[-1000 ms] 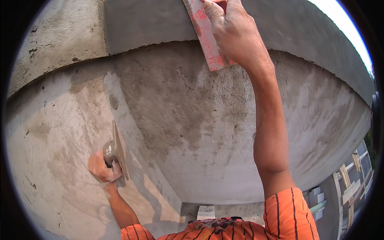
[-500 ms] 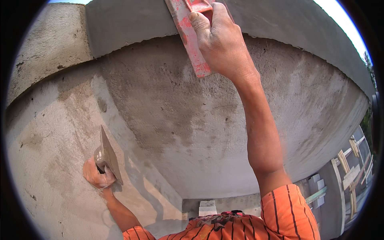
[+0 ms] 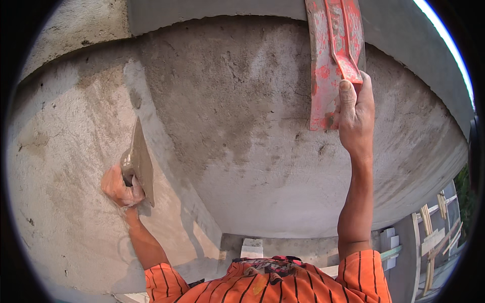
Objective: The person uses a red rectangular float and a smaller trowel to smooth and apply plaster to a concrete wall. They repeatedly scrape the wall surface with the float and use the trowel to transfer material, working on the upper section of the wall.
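Note:
My right hand (image 3: 357,118) is closed round the handle of a long red plastering float (image 3: 323,65), worn pale in patches. The float's upper part lies over the smooth dark grey plaster band (image 3: 217,8), and its lower end hangs below the band's ragged edge. Lower down on the left, my left hand (image 3: 118,187) grips the handle of a plastering trowel (image 3: 143,166). Its grey, mortar-stained blade is seen nearly edge-on, with a point upward. Whether the float's face presses on the band is hidden.
A rough, patchy grey wall (image 3: 252,151) curves below the band, meeting a paler wall (image 3: 65,166) at a corner on the left. White blocks (image 3: 252,248) stand low down. At the lower right are wooden battens (image 3: 427,237) and a grey panel (image 3: 404,267).
My right hand and the float have moved right and down in the view, and the float now stands more upright. The left hand with the trowel sits slightly higher in the picture.

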Tool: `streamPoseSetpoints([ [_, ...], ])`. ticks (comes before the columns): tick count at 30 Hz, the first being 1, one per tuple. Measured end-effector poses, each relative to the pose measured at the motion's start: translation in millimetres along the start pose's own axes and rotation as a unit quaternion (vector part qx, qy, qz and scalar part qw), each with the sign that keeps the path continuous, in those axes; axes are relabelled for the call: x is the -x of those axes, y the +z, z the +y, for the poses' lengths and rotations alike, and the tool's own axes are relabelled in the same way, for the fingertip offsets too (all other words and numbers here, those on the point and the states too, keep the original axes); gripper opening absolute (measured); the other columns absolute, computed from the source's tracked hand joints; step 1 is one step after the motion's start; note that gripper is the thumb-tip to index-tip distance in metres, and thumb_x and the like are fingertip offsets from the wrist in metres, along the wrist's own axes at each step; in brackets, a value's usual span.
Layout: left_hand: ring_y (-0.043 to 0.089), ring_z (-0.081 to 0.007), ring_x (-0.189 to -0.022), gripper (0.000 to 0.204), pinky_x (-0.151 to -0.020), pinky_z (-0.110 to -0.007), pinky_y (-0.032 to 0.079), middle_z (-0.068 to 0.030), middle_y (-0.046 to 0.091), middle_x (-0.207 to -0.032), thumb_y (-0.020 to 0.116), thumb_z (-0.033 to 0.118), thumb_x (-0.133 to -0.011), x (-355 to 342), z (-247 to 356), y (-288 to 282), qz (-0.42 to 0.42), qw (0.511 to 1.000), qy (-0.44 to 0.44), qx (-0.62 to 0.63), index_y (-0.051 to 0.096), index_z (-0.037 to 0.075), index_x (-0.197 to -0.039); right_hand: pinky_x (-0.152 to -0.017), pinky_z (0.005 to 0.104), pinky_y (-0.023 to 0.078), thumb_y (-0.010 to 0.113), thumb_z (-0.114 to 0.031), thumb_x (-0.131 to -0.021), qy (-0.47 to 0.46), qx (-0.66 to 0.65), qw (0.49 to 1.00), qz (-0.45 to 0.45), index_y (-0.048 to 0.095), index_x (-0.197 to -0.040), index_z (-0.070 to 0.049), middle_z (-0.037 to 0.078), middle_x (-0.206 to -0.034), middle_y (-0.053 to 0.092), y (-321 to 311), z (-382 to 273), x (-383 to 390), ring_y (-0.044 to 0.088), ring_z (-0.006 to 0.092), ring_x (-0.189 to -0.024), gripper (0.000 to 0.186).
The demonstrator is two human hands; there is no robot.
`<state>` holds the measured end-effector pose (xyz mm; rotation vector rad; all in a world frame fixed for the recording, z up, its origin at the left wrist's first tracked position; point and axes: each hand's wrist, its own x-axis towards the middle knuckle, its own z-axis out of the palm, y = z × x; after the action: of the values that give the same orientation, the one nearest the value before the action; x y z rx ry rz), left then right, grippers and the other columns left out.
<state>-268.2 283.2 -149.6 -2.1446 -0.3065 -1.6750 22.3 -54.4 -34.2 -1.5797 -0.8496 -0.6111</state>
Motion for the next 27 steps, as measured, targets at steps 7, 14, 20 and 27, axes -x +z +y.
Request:
streamPoseSetpoints([
  [7, 0.061, -0.0249, -0.069, 0.043, -0.062, -0.035, 0.047, -0.0130, 0.062, -0.079, 0.055, 0.039, -0.091, -13.7, 25.5, 0.2, -0.050, 0.983, -0.125, 0.128, 0.062, -0.001, -0.104, -0.056, 0.0223, 0.045, 0.063, -0.023, -0.091, 0.088, -0.128, 0.971, -0.182, 0.048, -0.118, 0.003, 0.003, -0.074, 0.061, -15.4, 51.8, 159.9, 0.055, 0.0070, -0.061, 0.041],
  [14, 0.057, -0.0134, -0.096, 0.050, -0.087, -0.029, 0.045, -0.0061, 0.064, -0.108, 0.055, 0.038, -0.094, 34.2, 99.2, 20.1, -0.022, 0.795, -0.317, 0.516, 0.053, -0.003, -0.123, -0.059, 0.0258, 0.045, 0.057, -0.023, -0.094, 0.128, -0.191, 0.921, -0.314, 0.045, -0.131, -0.001, 0.005, -0.082, 0.062, -7.4, 37.2, 165.7, 0.055, 0.0095, -0.063, 0.046],
  [20, 0.057, -0.0133, -0.098, 0.047, -0.086, -0.029, 0.045, -0.0063, 0.064, -0.108, 0.054, 0.035, -0.095, 33.5, 137.6, 18.6, -0.082, 0.765, -0.367, 0.522, 0.056, -0.004, -0.120, -0.064, 0.0283, 0.046, 0.052, -0.029, -0.097, 0.099, -0.206, 0.911, -0.344, 0.050, -0.130, 0.000, 0.009, -0.089, 0.063, -9.3, 34.1, 145.7, 0.056, 0.0113, -0.067, 0.044],
  [27, 0.057, -0.0128, -0.096, 0.043, -0.085, -0.029, 0.045, -0.0069, 0.065, -0.106, 0.051, 0.033, -0.097, 27.3, 153.9, 8.6, -0.141, 0.774, -0.371, 0.493, 0.057, -0.003, -0.119, -0.068, 0.0277, 0.048, 0.052, -0.019, -0.095, 0.102, -0.169, 0.884, -0.425, 0.060, -0.122, -0.006, 0.010, -0.090, 0.067, -22.1, 26.1, 116.0, 0.061, 0.0126, -0.071, 0.030],
])
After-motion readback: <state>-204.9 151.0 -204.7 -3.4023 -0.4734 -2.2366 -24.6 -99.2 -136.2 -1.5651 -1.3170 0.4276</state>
